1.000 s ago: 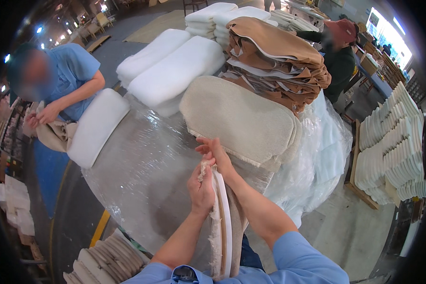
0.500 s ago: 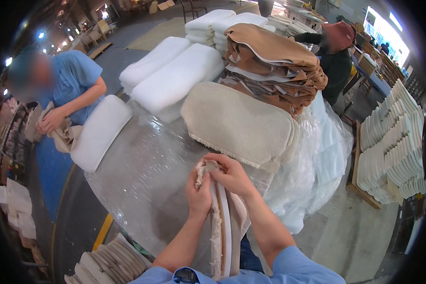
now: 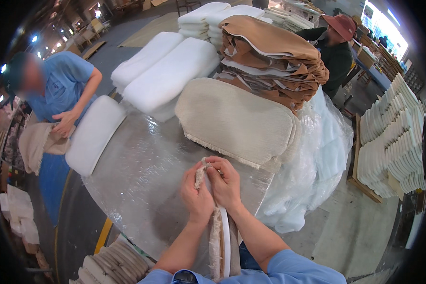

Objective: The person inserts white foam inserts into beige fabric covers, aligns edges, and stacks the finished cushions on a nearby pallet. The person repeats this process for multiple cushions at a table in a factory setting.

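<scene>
Pinching the end of a fringed beige piece (image 3: 215, 241) between left hand (image 3: 197, 198) and right hand (image 3: 225, 188). Gripping perhaps its white strip (image 3: 226, 241) too, hard to tell from above. Facing a plastic-covered table (image 3: 142, 156) bearing beige panels (image 3: 236, 120), a brown pile (image 3: 274, 42) and white pads (image 3: 170, 75). Having 1 person (image 3: 66, 78) in blue well to the left.

Both hands (image 3: 196, 198) (image 3: 225, 183) now grip the fringed fabric (image 3: 216, 239).

No lettering, label, number or sign can be read anywhere in the frame. A small mark on the chest of a co-worker's blue shirt (image 3: 70, 71), at the left, and a pale spot on a red cap (image 3: 340, 24), upper right, are both too small to make out
</scene>
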Tool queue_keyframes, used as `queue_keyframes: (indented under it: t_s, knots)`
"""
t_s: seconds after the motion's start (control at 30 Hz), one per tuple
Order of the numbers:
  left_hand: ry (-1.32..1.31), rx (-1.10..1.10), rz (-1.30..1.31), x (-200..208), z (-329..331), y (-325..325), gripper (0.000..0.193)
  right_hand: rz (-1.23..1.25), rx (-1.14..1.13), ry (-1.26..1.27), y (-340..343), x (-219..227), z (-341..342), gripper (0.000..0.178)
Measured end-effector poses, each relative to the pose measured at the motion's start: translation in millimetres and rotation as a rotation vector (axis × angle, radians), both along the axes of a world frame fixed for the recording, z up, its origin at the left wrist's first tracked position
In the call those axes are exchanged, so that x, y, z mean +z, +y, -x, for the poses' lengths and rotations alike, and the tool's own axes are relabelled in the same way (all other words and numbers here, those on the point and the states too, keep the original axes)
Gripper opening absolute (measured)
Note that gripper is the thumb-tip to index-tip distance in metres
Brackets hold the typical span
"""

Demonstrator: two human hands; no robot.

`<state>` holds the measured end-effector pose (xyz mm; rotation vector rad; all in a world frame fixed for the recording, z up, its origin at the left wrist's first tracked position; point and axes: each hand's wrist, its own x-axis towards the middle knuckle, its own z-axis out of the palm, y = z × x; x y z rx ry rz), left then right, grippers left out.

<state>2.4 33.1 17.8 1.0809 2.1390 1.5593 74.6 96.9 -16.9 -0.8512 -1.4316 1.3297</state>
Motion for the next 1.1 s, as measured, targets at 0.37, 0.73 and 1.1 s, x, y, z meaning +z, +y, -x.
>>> queue_keyframes:
  t_s: [0.37, 0.73, 1.1]
  knots:
    - [0.104, 0.034, -0.072, -16, -3, -8, 0.025, -0.080, -0.017, 0.129, -10, -18, 4, 0.008]
    - [-0.915, -0.383, -0.268, -39, 72, 2, 0.045, -0.096, -0.064, 0.133, -13, -15, -1, 0.004]
    - [-0.451, -0.576, -0.224, -66, 123, -1, 0.050, -0.092, 0.002, -0.122, -82, 20, -99, 0.030]
